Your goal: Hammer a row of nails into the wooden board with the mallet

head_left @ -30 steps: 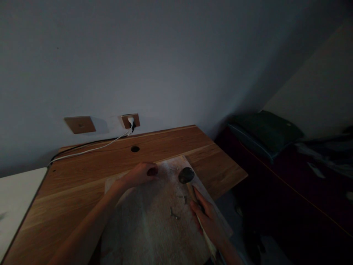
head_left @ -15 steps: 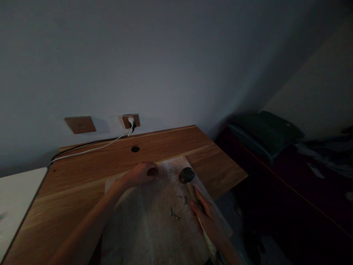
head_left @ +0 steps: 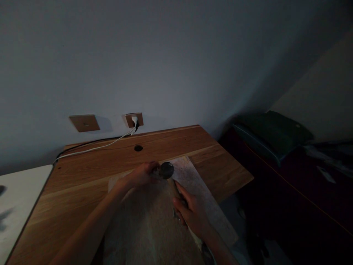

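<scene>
The right hand [head_left: 193, 213] is closed around the handle of 1 hammer [head_left: 173, 188]. The hammer's long axis runs roughly alongside the right edge of the board [head_left: 149, 224], with the head [head_left: 167, 170] toward the board's far edge. The left hand [head_left: 142, 175], partly curled near that edge, is nearer the head, just left of it. Contact, and anything in the left fingers, cannot be determined.

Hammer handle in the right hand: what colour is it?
The hammer handle looks tan in this dim light; best seen in the head view, above the right hand.
</scene>
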`<action>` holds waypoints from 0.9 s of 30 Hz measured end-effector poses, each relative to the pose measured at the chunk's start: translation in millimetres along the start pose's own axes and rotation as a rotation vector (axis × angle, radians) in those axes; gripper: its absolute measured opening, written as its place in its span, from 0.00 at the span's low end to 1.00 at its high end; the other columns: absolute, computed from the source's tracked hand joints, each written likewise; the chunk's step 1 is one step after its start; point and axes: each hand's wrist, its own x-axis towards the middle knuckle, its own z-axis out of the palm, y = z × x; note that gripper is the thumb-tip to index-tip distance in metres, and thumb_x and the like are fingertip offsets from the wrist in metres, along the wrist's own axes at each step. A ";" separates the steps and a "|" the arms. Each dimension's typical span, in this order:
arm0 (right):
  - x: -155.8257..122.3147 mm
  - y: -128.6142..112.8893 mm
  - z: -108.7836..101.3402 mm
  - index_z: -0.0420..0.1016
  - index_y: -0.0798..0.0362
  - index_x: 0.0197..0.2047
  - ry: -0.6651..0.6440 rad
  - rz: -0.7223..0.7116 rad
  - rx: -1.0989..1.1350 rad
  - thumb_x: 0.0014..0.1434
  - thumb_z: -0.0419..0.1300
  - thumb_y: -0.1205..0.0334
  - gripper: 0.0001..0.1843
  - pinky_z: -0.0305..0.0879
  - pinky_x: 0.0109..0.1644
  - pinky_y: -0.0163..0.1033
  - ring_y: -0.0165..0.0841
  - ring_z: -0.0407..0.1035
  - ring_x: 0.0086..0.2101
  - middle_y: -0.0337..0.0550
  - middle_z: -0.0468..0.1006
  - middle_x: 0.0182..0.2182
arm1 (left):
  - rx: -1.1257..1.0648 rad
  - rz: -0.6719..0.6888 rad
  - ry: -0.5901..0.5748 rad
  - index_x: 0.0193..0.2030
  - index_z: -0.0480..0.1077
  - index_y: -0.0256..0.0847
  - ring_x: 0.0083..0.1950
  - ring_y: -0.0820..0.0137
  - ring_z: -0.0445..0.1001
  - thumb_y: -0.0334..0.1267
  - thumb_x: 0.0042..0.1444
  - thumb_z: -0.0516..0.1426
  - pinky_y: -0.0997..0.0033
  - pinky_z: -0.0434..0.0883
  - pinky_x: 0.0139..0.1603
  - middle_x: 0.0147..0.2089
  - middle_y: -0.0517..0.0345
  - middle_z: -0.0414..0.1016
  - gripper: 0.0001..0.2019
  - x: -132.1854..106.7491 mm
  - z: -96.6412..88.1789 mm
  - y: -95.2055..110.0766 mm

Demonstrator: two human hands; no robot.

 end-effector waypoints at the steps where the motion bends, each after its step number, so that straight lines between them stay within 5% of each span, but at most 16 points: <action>1: 2.2 -1.1 1.4 0.56 0.48 0.74 -0.008 0.005 -0.003 0.67 0.55 0.50 0.35 0.56 0.15 0.27 0.23 0.57 0.16 0.29 0.66 0.23 | -0.005 -0.002 0.004 0.49 0.73 0.43 0.44 0.63 0.76 0.40 0.47 0.66 0.68 0.70 0.45 0.46 0.55 0.78 0.21 -0.5 0.2 -0.5; 9: 5.7 1.9 4.6 0.57 0.47 0.73 -0.020 -0.001 0.025 0.67 0.55 0.50 0.34 0.54 0.14 0.27 0.22 0.56 0.15 0.30 0.67 0.25 | -0.077 -0.029 -0.003 0.45 0.76 0.41 0.43 0.63 0.77 0.40 0.50 0.64 0.68 0.70 0.44 0.42 0.55 0.79 0.15 2.5 5.1 -5.1; 19: 5.3 1.9 -7.3 0.56 0.51 0.73 0.146 -0.056 0.088 0.67 0.56 0.50 0.36 0.53 0.12 0.27 0.21 0.55 0.13 0.31 0.67 0.25 | 0.004 -0.034 0.004 0.34 0.75 0.39 0.36 0.66 0.74 0.39 0.53 0.64 0.69 0.68 0.39 0.37 0.55 0.76 0.06 6.6 4.1 4.4; 27: 5.1 0.8 0.9 0.56 0.50 0.74 0.069 -0.047 0.082 0.67 0.56 0.50 0.36 0.54 0.13 0.26 0.21 0.55 0.14 0.30 0.66 0.24 | -0.035 0.002 0.008 0.36 0.76 0.40 0.39 0.66 0.76 0.37 0.53 0.63 0.69 0.69 0.41 0.38 0.55 0.78 0.05 5.8 8.6 -2.8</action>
